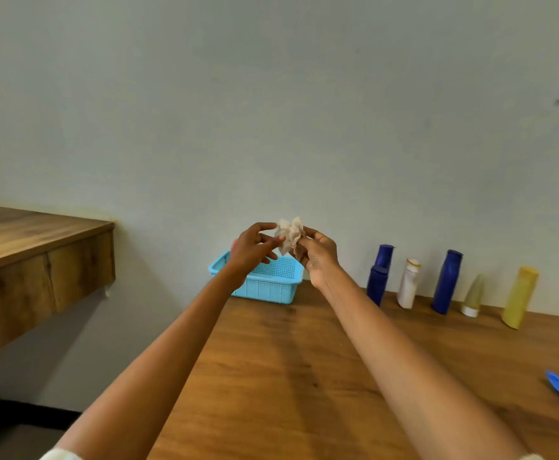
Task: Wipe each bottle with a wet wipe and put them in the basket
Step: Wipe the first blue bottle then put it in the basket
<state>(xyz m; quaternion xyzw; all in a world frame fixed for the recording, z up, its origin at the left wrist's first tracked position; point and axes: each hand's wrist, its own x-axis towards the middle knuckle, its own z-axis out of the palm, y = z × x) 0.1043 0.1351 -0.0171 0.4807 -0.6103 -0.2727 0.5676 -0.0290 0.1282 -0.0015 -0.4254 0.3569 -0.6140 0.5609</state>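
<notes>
Both hands are holding a crumpled wet wipe (289,235) up in the air above the far end of the tabletop (304,376). The right hand (318,257) is pinching the wipe between thumb and curled fingers, while the left hand (255,249) is touching its other side with loosely spread fingertips, seemingly teasing it open.

The bottles are standing upright in a row along the wall, all off to the right of and below the right hand: two dark blue bottles (380,275) nearest, then a white bottle (408,283), a taller blue bottle (447,282), a pale green tube (473,295) on its cap, and a yellow bottle (520,297) farthest out. The right hand is therefore the nearer one for the first reach. The light blue basket (271,282) is sitting just under and behind both hands, apparently empty, so no bottle looks wiped yet.
</notes>
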